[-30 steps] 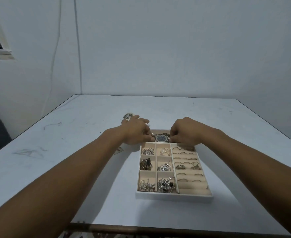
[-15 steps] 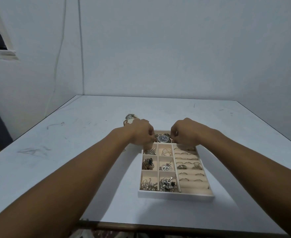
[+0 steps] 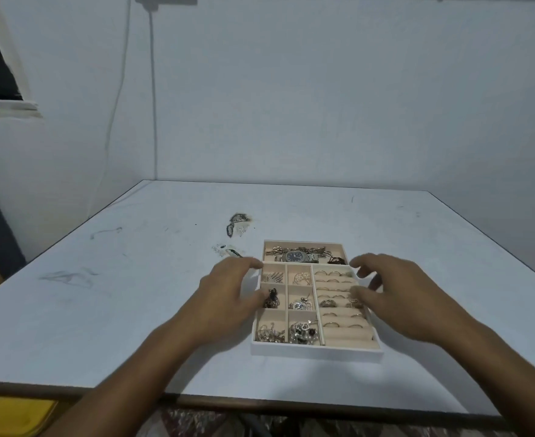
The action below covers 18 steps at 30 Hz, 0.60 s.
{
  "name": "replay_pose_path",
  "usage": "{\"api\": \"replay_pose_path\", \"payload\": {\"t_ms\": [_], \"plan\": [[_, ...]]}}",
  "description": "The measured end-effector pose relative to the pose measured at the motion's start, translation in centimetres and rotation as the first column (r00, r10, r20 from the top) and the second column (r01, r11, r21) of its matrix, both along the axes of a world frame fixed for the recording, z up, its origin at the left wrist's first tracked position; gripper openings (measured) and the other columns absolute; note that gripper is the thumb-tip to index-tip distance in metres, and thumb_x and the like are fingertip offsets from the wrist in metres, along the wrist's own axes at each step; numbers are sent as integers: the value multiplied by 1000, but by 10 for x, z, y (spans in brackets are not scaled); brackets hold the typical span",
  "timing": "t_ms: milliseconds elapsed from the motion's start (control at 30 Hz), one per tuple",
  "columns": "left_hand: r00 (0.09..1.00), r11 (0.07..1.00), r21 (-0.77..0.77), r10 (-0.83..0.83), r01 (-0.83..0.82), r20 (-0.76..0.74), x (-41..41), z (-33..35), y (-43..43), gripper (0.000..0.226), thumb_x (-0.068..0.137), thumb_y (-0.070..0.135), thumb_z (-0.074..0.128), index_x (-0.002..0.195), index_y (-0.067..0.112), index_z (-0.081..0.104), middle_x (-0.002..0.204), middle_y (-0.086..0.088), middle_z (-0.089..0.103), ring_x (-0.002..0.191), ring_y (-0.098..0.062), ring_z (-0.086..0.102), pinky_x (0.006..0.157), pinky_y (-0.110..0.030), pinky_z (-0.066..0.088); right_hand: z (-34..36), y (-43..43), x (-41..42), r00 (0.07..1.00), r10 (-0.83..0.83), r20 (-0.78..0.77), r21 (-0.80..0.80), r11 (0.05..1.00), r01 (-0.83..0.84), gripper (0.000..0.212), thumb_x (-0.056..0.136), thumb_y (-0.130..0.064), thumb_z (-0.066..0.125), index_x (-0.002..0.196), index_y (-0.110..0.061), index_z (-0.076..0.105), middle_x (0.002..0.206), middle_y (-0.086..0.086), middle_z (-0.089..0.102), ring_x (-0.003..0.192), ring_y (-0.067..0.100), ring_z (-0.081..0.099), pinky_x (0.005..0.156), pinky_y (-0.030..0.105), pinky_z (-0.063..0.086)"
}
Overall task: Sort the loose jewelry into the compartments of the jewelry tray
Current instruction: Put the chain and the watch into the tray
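Note:
A white jewelry tray (image 3: 316, 348) with beige compartments sits on the table in front of me. A dark-faced watch (image 3: 295, 256) lies in the long far compartment among chains. Small left compartments hold earrings and pendants; the right section holds rows of rings (image 3: 335, 281). My left hand (image 3: 228, 291) hovers at the tray's left edge, fingers apart and holding nothing. Over the ring rows on the right, my right hand (image 3: 392, 294) is spread open and empty. Loose jewelry (image 3: 237, 227) lies on the table beyond the tray to the left, with smaller pieces (image 3: 228, 251) nearer.
The white table (image 3: 102, 310) has dark scuff marks at the left. Walls close it off at the back and right. A cable (image 3: 152, 89) runs down the back wall. A yellow object (image 3: 10, 417) sits below the table's near left edge.
Both hands have let go of the watch, opened, and pulled back toward me along the tray's sides. The watch now rests in the far compartment.

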<state>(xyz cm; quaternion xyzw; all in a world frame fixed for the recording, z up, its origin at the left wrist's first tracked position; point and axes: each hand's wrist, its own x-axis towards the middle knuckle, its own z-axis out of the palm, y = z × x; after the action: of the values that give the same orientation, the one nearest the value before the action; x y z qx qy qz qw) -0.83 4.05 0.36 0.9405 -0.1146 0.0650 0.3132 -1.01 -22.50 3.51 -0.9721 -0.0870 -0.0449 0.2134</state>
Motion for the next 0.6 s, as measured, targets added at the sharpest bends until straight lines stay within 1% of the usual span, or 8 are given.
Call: {"api": "replay_pose_path", "payload": {"t_ms": [133, 233, 300, 367, 400, 467, 533, 600], "plan": [[994, 994, 10, 110, -110, 0, -22, -5, -6, 43, 94, 50, 46, 134, 33, 49, 136, 7, 51, 133, -13, 39, 110, -39, 30, -12, -2, -22, 996, -53, -72, 149, 987, 64, 59, 90, -40, 60, 143, -33, 34, 120, -15, 52, 90, -1, 57, 66, 14, 42], [994, 994, 4, 110, -110, 8, -35, -6, -11, 38, 97, 43, 44, 134, 37, 47, 139, 10, 48, 142, -13, 23, 111, -35, 20, -17, 1, -32, 991, -81, -102, 247, 963, 104, 57, 93, -38, 57, 145, -30, 34, 119, -15, 53, 85, -3, 58, 61, 10, 43], [997, 997, 18, 74, -75, 26, -37, -10, -11, 35, 98, 42, 40, 132, 41, 49, 139, 13, 50, 142, -12, 22, 110, -37, 20, -23, 4, -36, 988, -95, -118, 272, 954, 125, 54, 95, -37, 53, 145, -28, 35, 117, -16, 53, 83, -2, 60, 64, 11, 46], [999, 998, 45, 34, -35, 17, -37, -15, -11, 32, 99, 40, 35, 127, 42, 50, 133, 13, 56, 141, -13, 25, 109, -38, 24, -29, 6, -39, 988, -120, -98, 276, 950, 143, 51, 96, -34, 52, 145, -26, 38, 115, -17, 55, 84, -2, 60, 71, 14, 48], [1000, 997, 70, 29, -29, 2, -37, -18, -11, 31, 99, 41, 31, 123, 40, 51, 131, 12, 57, 141, -14, 25, 109, -40, 26, -30, 7, -40, 987, -136, -87, 282, 947, 156, 48, 97, -32, 52, 143, -25, 42, 113, -16, 57, 83, -1, 61, 69, 13, 48], [1000, 989, 148, 15, -16, 9, -35, -23, -9, 28, 95, 40, 23, 99, 36, 50, 120, 12, 59, 139, -19, 30, 105, -44, 32, -32, 9, -44, 985, -155, -75, 301, 938, 171, 43, 98, -29, 50, 140, -25, 47, 108, -15, 60, 81, 1, 63, 64, 11, 48], [999, 979, 203, -9, 0, 43, -34, -24, -9, 25, 93, 36, 19, 80, 33, 40, 104, 13, 57, 132, -24, 37, 98, -45, 36, -34, 11, -48, 988, -147, -42, 309, 939, 153, 39, 99, -27, 48, 137, -24, 50, 105, -13, 61, 87, 4, 63, 72, 14, 50], [999, 980, 198, -13, 5, 39, -33, -24, -11, 32, 96, 33, 17, 89, 36, 47, 116, 13, 58, 138, -20, 32, 103, -44, 32, -35, 14, -51, 990, -140, 7, 297, 946, 131, 35, 99, -25, 46, 133, -24, 55, 100, -13, 59, 90, 4, 60, 79, 17, 49]]}}
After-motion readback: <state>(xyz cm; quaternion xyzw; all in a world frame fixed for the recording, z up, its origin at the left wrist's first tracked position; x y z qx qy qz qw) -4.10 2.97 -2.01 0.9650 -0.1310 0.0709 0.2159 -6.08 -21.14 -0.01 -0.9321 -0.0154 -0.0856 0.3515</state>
